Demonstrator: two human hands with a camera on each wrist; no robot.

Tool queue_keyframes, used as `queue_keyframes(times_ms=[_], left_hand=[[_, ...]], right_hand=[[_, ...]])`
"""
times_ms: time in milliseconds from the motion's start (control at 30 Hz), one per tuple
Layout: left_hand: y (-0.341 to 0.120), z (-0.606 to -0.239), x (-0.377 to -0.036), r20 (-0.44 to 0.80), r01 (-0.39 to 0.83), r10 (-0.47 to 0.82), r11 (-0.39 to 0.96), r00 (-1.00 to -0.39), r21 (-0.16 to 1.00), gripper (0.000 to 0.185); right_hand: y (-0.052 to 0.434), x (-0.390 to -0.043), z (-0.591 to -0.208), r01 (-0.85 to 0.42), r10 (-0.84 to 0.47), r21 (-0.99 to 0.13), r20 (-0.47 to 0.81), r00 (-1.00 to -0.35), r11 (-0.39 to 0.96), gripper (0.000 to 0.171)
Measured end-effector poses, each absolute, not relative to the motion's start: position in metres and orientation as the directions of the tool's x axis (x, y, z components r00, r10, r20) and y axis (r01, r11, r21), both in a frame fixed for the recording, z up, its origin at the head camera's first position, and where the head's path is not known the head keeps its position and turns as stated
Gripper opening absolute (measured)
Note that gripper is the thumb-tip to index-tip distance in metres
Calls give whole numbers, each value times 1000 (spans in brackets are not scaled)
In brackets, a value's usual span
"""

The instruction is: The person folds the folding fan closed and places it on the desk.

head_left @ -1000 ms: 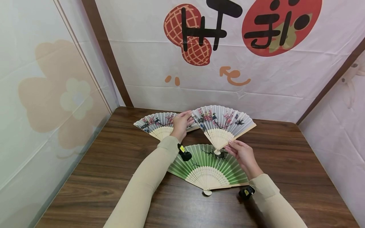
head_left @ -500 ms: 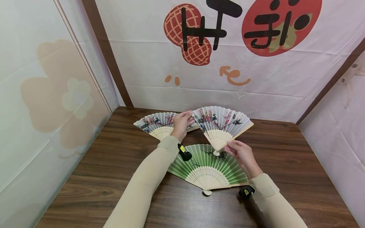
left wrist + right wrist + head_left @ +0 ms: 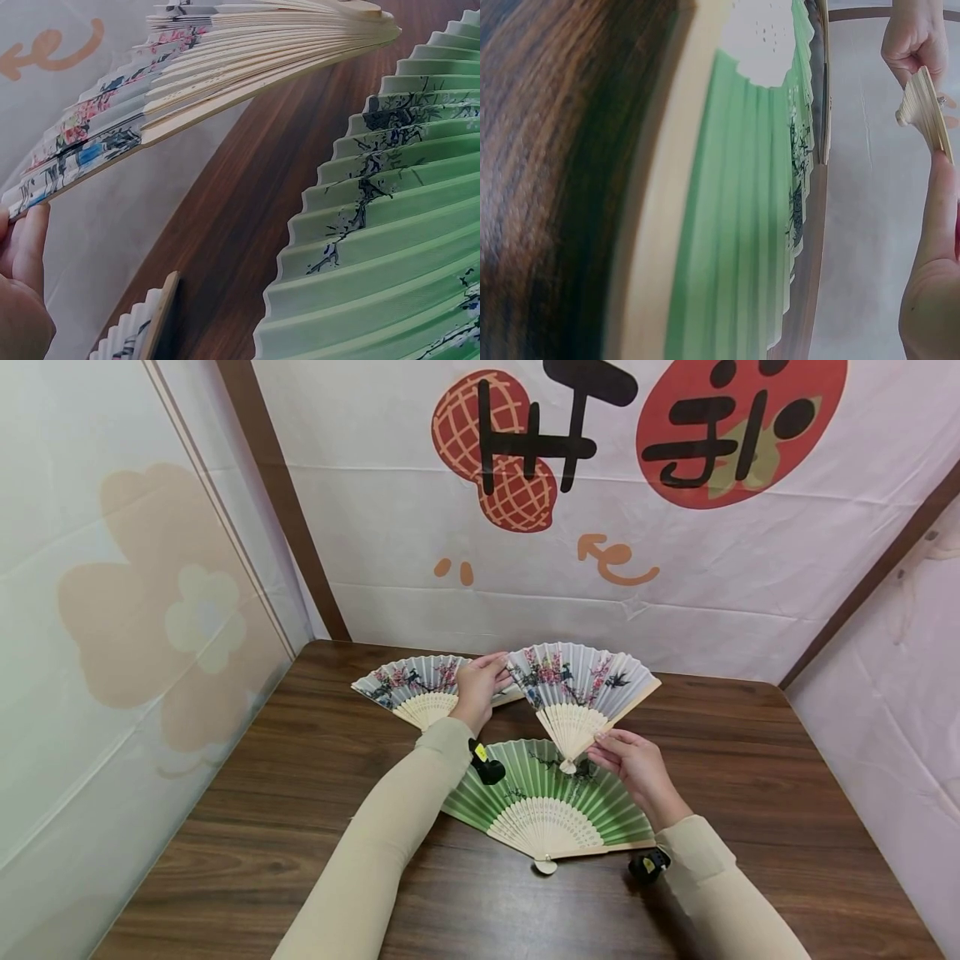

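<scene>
The white flower fan (image 3: 577, 689) is held up over the brown table (image 3: 750, 793), just behind the green fan (image 3: 551, 797) that lies flat. The left hand (image 3: 476, 689) pinches its left edge with the fingers (image 3: 26, 236), and the right hand (image 3: 637, 768) pinches the wooden sticks near its pointy bottom end. The fan is spread open, its wide top points away from the person and its bottom tip points down at the green fan.

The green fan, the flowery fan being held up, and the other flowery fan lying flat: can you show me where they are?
green fan (image 3: 540, 781), head view, on its pleated leaf.
held flowery fan (image 3: 581, 677), head view, on its painted leaf.
flat flowery fan (image 3: 408, 681), head view, on its painted leaf.
</scene>
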State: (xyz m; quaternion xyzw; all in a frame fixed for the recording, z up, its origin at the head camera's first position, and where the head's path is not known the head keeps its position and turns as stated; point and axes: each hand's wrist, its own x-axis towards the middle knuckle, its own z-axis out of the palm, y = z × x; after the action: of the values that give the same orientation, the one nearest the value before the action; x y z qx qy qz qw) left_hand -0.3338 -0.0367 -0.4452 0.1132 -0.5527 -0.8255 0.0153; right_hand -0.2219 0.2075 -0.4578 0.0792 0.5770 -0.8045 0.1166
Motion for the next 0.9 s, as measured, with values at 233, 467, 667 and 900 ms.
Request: queue_keyframes(times_ms=[233, 467, 667, 900], left_hand=[[-34, -445, -332, -162, -90, -144, -409, -976, 908, 26], [-33, -445, -332, -153, -86, -138, -398, -979, 914, 28], [-31, -447, -333, -145, -82, -127, -404, -981, 911, 30], [-32, -448, -332, -150, -91, -129, -379, -980, 921, 25]], right_hand=[[207, -221, -457, 282, -111, -917, -261, -959, -281, 28], [207, -220, -456, 286, -113, -922, -266, -957, -261, 26], [205, -220, -456, 289, -125, -922, -265, -956, -256, 28], [205, -221, -456, 290, -134, -929, -265, -955, -231, 24]])
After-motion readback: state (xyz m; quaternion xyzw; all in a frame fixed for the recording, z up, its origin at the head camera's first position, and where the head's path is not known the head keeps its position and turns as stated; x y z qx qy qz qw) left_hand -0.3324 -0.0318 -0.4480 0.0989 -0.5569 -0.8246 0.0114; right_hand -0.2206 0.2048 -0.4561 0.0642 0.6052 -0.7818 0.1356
